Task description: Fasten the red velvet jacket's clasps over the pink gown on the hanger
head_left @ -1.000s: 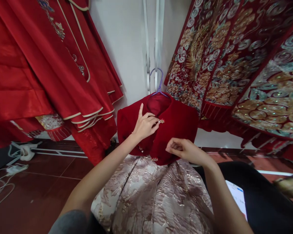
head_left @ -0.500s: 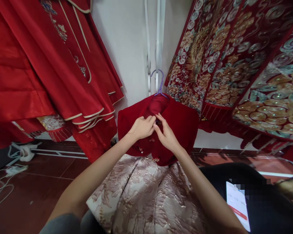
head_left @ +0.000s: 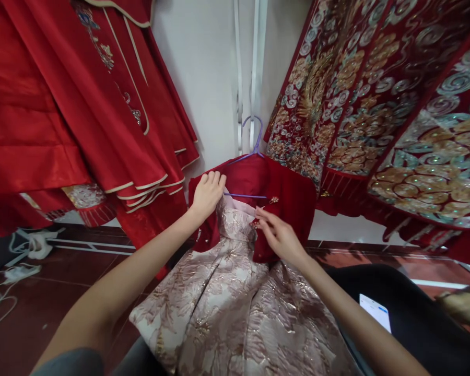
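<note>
A dark red velvet jacket (head_left: 293, 203) with small ornate fasteners hangs on a purple hanger (head_left: 257, 137), its front parted. Inside the parting, the pale pink top edge of a pink and gold brocade skirt (head_left: 235, 292) shows below the hanger's bar. My left hand (head_left: 208, 197) is closed on the jacket's left front panel, holding it aside. Around the jacket's right front edge, beside the skirt's top corner, the fingers of my right hand (head_left: 280, 234) are pinched; the exact contact is partly hidden. The skirt spreads down toward me.
Red garments (head_left: 113, 104) with cream piping hang at left, and sequinned embroidered garments (head_left: 376, 104) at right. White rack poles (head_left: 254, 68) stand behind the hanger. A phone (head_left: 376, 312) lies on a black surface at lower right. White cables (head_left: 0, 303) lie on the tiled floor.
My hands, together at the jacket's front closure before, have moved apart. The jacket's front is now open, exposing the skirt's top and the hanger bar. The phone's screen has changed.
</note>
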A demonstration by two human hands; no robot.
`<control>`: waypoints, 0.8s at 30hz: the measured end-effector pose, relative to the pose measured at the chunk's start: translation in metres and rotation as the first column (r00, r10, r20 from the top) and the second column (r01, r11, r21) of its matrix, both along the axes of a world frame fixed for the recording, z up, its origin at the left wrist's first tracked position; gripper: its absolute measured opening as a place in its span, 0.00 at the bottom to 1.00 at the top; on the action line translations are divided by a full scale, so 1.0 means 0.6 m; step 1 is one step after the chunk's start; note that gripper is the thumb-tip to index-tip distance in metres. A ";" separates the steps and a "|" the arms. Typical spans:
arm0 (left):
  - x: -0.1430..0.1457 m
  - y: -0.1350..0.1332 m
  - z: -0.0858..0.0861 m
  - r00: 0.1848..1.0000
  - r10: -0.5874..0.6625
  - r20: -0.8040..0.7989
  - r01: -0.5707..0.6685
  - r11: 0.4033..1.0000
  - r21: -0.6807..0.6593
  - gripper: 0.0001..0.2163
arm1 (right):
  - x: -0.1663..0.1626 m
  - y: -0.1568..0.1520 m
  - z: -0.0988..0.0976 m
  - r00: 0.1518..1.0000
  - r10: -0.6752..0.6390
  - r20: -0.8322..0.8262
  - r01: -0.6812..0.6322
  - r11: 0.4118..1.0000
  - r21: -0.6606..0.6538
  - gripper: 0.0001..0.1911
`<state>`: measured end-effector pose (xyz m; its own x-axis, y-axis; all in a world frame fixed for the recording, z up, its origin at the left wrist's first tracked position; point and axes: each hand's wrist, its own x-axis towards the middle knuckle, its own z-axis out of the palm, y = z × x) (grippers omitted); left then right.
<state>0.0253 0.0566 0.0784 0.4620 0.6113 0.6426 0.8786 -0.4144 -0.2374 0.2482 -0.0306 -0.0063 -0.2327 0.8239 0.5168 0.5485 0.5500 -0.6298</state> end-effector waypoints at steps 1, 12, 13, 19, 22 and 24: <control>0.000 -0.001 -0.004 1.000 -0.010 0.020 0.010 1.000 0.010 0.19 | -0.009 -0.003 -0.013 0.999 0.038 0.009 -0.038 0.998 -0.047 0.29; -0.035 0.003 0.004 0.979 0.187 0.075 -0.191 0.981 0.044 0.27 | 0.089 0.099 -0.037 0.839 -0.523 0.148 0.525 0.851 0.026 0.48; -0.037 0.002 0.005 0.975 0.213 0.069 -0.214 0.977 0.008 0.27 | 0.106 0.114 -0.024 0.819 -0.550 0.166 0.550 0.834 0.046 0.48; -0.053 -0.007 0.020 0.925 0.321 0.204 -0.284 0.940 -0.190 0.25 | 0.157 0.166 0.038 0.749 -0.620 0.235 0.596 0.784 0.171 0.45; -0.070 0.016 0.033 0.870 0.349 0.347 -0.255 0.923 -0.289 0.19 | 0.162 0.172 0.070 0.712 -0.643 0.282 0.623 0.764 0.170 0.39; -0.086 0.041 0.039 0.806 0.358 0.471 -0.186 0.909 -0.374 0.15 | 0.170 0.172 0.097 0.695 -0.626 0.354 0.639 0.763 0.097 0.38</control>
